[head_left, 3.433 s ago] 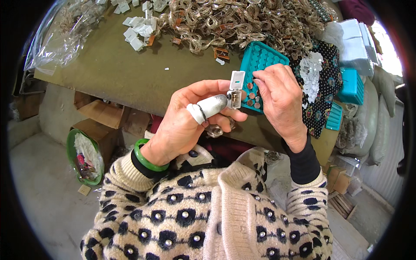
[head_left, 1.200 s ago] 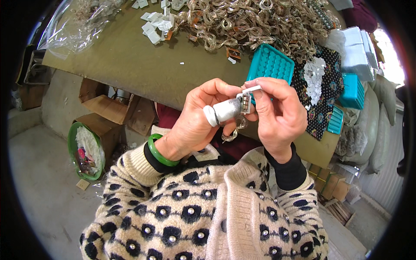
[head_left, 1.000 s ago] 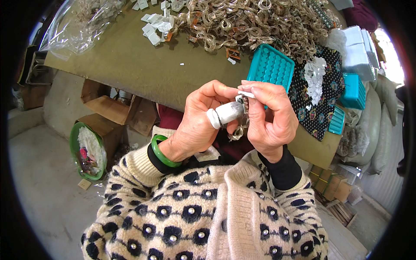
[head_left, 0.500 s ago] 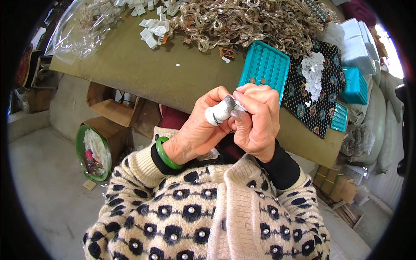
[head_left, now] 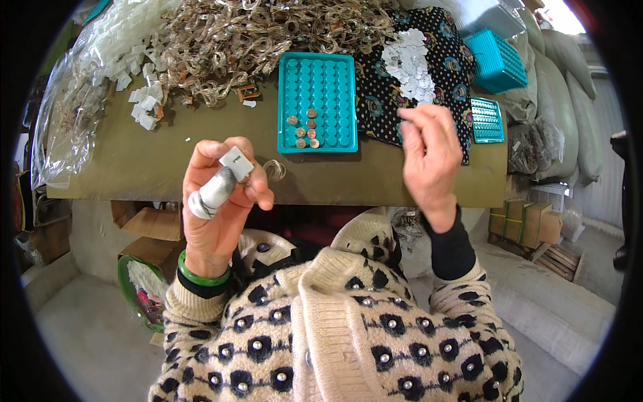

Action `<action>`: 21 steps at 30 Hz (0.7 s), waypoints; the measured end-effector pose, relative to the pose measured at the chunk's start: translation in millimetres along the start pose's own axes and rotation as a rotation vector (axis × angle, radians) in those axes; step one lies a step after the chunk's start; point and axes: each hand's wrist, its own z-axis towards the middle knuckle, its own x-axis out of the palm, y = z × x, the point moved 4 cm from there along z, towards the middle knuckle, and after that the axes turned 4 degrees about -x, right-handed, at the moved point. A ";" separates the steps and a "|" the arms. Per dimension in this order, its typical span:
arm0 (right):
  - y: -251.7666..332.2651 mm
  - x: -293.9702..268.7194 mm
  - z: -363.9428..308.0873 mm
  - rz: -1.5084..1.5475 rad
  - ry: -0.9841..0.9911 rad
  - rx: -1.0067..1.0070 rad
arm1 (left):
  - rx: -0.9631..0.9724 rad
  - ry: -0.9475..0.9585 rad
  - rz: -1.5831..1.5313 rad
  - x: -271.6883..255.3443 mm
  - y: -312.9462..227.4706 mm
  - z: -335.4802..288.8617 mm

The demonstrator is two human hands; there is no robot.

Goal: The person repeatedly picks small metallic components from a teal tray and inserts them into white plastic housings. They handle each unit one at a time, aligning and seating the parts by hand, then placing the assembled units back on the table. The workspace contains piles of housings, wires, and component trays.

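My left hand (head_left: 221,194) is closed on a small white plastic case (head_left: 237,163), held upright between thumb and fingers. One finger of that hand wears a white cover with a grey, worn tip. A small coil of thin wire (head_left: 274,170) hangs beside these fingers; whether it joins the case I cannot tell. My right hand (head_left: 432,154) is raised over the table's front part, fingers and thumb apart, with nothing visible in them. Just beyond it lies a pile of thin white pieces (head_left: 408,63) on a black patterned cloth (head_left: 375,84).
Between my hands stands a teal tray (head_left: 318,149) with several coin cells (head_left: 311,124) in its near pockets. A heap of coiled wires (head_left: 268,33) and loose white cases (head_left: 144,104) cover the table's far side. Stacked teal trays (head_left: 495,60) sit at the far right.
My hands have parted: the left went left with the white case, the right moved right toward the white pieces. My view has shifted, and more coin cells now show in the tray.
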 end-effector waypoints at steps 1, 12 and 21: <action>-14.2 -1.9 -1.4 -0.044 -0.018 -0.005 | -0.010 0.005 0.030 0.1 3.6 0.2; -54.2 3.7 -8.3 -0.113 0.240 0.010 | -0.116 -0.055 0.116 0.0 25.0 4.3; 7.7 8.1 13.0 0.726 0.112 0.373 | -0.198 -0.096 0.049 -8.8 19.7 0.4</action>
